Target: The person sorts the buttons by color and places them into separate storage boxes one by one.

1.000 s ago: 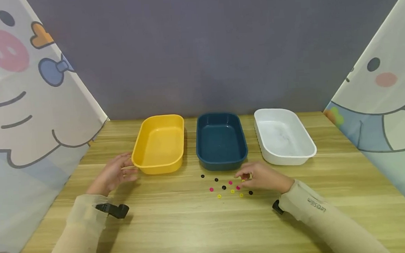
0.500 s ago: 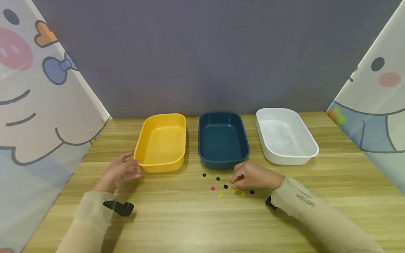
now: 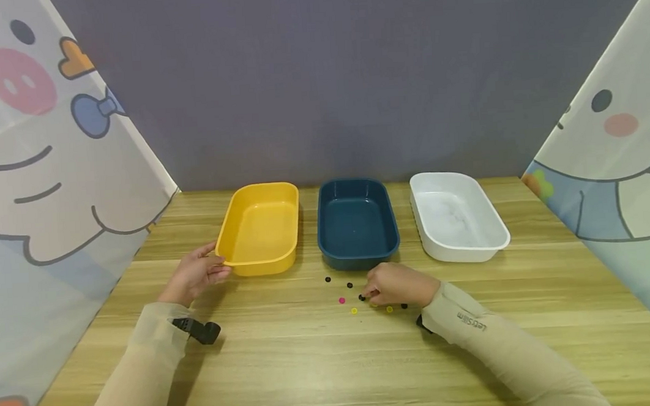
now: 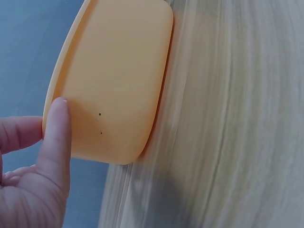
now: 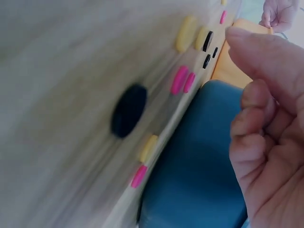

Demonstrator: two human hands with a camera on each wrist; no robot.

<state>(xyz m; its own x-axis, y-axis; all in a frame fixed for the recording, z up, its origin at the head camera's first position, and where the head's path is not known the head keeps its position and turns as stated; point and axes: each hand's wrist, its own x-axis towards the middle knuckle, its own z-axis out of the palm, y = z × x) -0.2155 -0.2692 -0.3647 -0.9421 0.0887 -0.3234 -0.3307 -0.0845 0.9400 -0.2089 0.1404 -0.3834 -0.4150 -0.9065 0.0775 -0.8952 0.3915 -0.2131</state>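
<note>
My left hand pinches the near left rim of the yellow tray, thumb on the outer wall, a finger over the edge. My right hand is low over small round buttons scattered on the table. In the head view its fingertips meet a black button; whether they grip it is hidden. The right wrist view shows the outer fingers curled and the thumb stretched forward. Around lie a pink button, a yellow button and another black button.
Behind the buttons stands a dark blue tray, with a white tray to its right. All three trays stand in a row on the wooden table. A grey panel rises behind, with printed cloths on both sides.
My right hand has drawn its fingers together and moved left over the buttons to the black one. My left hand has stayed at the yellow tray and now grips its rim.
</note>
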